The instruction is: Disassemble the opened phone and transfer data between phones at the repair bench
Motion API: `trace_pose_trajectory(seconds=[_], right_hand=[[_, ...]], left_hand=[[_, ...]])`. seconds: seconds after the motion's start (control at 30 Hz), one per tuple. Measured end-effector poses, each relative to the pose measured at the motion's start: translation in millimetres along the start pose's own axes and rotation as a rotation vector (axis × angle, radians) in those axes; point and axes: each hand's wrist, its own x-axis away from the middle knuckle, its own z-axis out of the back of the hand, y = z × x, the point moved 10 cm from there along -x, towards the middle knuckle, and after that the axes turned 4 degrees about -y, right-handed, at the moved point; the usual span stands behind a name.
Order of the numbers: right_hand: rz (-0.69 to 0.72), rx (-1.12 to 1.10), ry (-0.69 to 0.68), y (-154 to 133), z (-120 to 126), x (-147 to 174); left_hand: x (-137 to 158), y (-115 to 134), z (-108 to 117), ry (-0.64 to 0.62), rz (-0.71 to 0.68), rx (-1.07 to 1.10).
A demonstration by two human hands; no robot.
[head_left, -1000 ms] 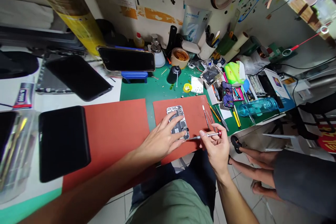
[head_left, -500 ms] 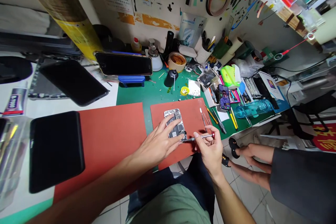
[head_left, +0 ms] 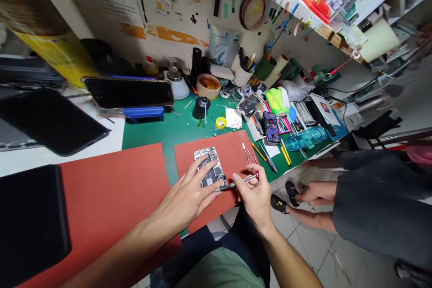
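Note:
An opened smartphone [head_left: 218, 170] lies on the right-hand red-brown mat, its battery and circuit boards exposed. My left hand [head_left: 189, 193] rests over it with the fingers spread, fingertips on the inside and thumb near the bottom edge. In my right hand [head_left: 254, 195] is a slim screwdriver [head_left: 230, 185] with a red end cap, pinched between thumb and fingers and slanted low. Its tip meets the phone's lower edge, too small to make out exactly. Beside that hand, thin metal tools [head_left: 246, 152] lie on the mat.
A dark phone on a blue stand [head_left: 145, 113], a black bottle [head_left: 201, 109] and a yellow lid [head_left: 221, 122] stand behind the mat. Pens, a lit phone [head_left: 272, 127] and a blue bottle [head_left: 307, 138] are to the right. Another person's legs [head_left: 313, 207] show beyond the table edge.
The view has swung, so the table's things sit further left and lower, and more of the other person shows. Both hands keep their places on the phone and screwdriver.

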Motion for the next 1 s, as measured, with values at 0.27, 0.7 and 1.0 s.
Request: trace_pose_trajectory(seconds=[0.27, 0.7, 1.0], right_hand=[[0.028, 0.002, 0.058, 2.1, 8.2, 5.5], [0.244, 0.160, 0.091, -22.8, 8.3, 19.9], [0.535, 0.368, 0.054, -59.9, -2.9, 39.5]], left_hand=[[-1.1, -0.4, 1.0, -0.022, 0.017, 0.031], [1.2, -2.1, -3.1, -0.033, 0.033, 0.043], [1.2, -2.6, -4.2, -0.032, 0.031, 0.065]])
